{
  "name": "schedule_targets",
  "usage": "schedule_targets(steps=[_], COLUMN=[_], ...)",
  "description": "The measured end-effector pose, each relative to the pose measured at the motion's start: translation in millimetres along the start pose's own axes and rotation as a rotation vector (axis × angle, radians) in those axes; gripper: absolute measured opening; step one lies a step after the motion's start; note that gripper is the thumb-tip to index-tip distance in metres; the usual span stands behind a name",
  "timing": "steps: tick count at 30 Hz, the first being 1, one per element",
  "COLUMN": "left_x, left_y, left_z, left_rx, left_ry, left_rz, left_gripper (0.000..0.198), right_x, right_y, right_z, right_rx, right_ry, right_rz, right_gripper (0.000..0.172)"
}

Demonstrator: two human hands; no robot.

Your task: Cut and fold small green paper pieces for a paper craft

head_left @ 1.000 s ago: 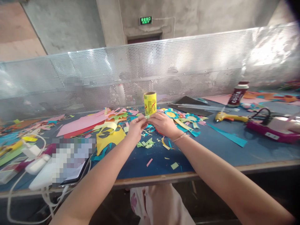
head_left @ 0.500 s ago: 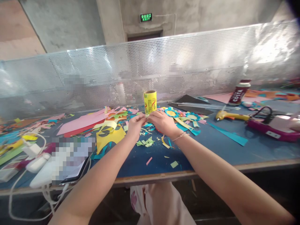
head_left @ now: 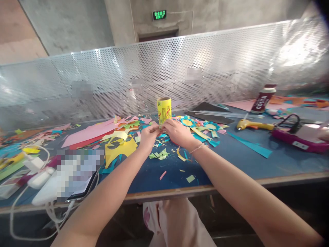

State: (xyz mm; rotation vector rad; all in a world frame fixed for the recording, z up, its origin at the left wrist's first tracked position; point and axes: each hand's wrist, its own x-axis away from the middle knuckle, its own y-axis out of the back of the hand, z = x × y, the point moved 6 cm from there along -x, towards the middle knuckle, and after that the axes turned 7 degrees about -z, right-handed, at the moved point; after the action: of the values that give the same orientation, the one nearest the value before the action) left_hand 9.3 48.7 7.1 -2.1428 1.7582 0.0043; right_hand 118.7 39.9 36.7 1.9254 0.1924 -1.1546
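My left hand (head_left: 150, 137) and my right hand (head_left: 177, 132) meet over the middle of the blue table, fingertips pinched together. Between them is a small pale bit, perhaps paper, too tiny to make out. Just behind my fingers stands a yellow cardboard tube (head_left: 164, 110) with printed lettering, its top end open. Green paper scraps (head_left: 158, 154) lie below my hands. To the left is a cut yellow paper sheet (head_left: 123, 151) with holes in it. Blue and yellow paper flowers (head_left: 188, 122) lie beyond my right hand.
A yellow glue gun (head_left: 254, 125) and a purple power strip (head_left: 299, 140) are at the right, with a dark red bottle (head_left: 264, 99) behind them. A tablet (head_left: 89, 185) and white cables (head_left: 51, 214) occupy the left front. A perforated metal screen (head_left: 102, 85) runs along the back.
Both hands stay together in nearly the same place, fingers still pinched. The view has shifted very slightly; nothing else has visibly moved.
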Motion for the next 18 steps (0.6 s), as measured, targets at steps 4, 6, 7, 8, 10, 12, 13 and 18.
schedule_targets(steps=[4,6,7,8,10,12,13,18], left_x=[0.2,-0.2,-0.6,-1.0,-1.8,-2.0,-1.8,-0.6], left_y=[0.2,0.5,0.8,1.1,1.9,2.0,1.8,1.2], left_z=[0.8,1.3,1.8,2.4,3.2,3.0,2.1,-3.9], left_rx=[-0.016,-0.029,-0.039,-0.051,-0.077,-0.102,-0.111,-0.137], left_ry=[0.003,-0.006,-0.012,-0.019,-0.036,-0.057,-0.072,-0.123], left_rz=[-0.013,-0.014,-0.011,-0.008,-0.001,0.012,0.020,0.011], left_gripper=[0.016,0.017,0.018,0.019,0.020,0.020,0.021,0.020], right_x=[1.1,1.4,1.6,1.7,1.7,1.4,1.2,0.3], right_y=[-2.1,-1.5,-1.1,-0.8,-0.4,-0.3,-0.6,-5.1], right_z=[-0.2,0.8,1.5,2.2,3.5,3.0,1.6,-12.6], right_rx=[0.048,0.061,0.068,0.075,0.084,0.062,0.030,-0.314], right_ry=[-0.034,-0.042,-0.042,-0.041,-0.039,-0.057,-0.082,-0.290], right_rz=[0.042,0.062,0.074,0.085,0.102,0.100,0.094,-0.011], right_gripper=[0.021,0.021,0.021,0.021,0.021,0.021,0.021,0.017])
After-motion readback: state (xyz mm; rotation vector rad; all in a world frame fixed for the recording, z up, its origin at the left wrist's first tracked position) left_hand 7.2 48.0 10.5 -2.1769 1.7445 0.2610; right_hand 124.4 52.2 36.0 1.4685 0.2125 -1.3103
